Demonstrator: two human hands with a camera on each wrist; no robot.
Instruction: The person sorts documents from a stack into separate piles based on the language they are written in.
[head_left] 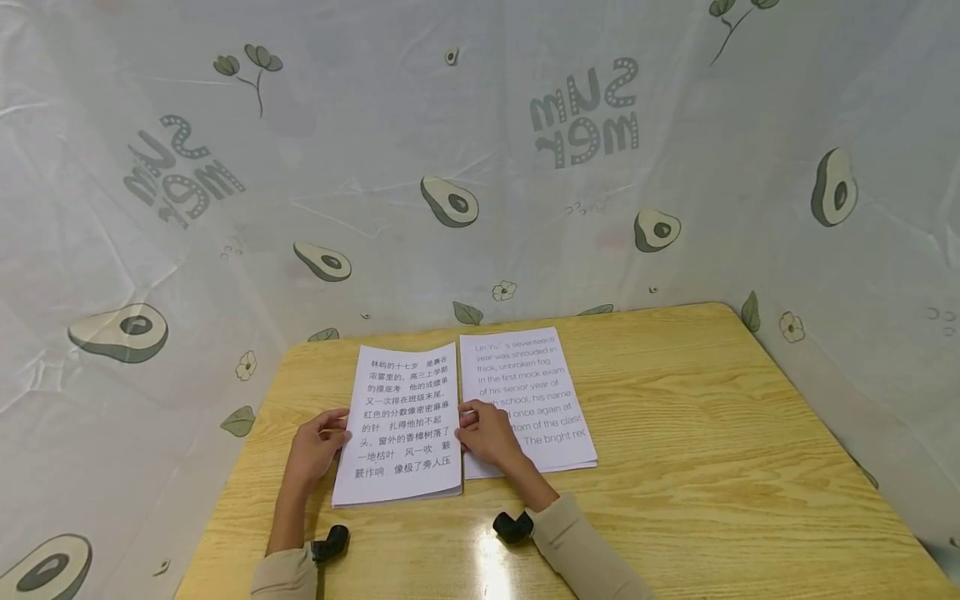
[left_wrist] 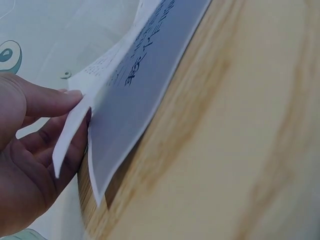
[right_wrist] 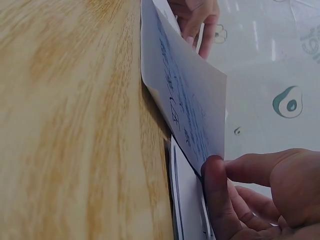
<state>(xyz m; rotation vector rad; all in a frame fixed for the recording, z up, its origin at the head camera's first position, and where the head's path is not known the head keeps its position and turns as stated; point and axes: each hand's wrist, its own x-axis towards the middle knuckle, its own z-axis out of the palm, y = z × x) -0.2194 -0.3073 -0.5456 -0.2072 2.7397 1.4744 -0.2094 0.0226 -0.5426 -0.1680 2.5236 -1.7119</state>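
Note:
A stack of white paper sheets printed with large Chinese text (head_left: 405,417) lies between both hands on the table. My left hand (head_left: 311,450) pinches its left edge; in the left wrist view, the thumb lies on top of a raised edge and the other fingers are beneath. On the opposite side, my right hand (head_left: 489,433) pinches the right edge between thumb and finger. The paper bows upward in the right wrist view. Right beside it lies a second stack with English text (head_left: 517,387), partly covered by my right hand and forearm.
The yellow wood-grain table (head_left: 697,433) extends to the right of the papers. A pale curtain (head_left: 360,150) with avocado and leaf prints hangs behind the table and at both sides. A black device (head_left: 513,527) sits at my right wrist, another (head_left: 330,543) at the left.

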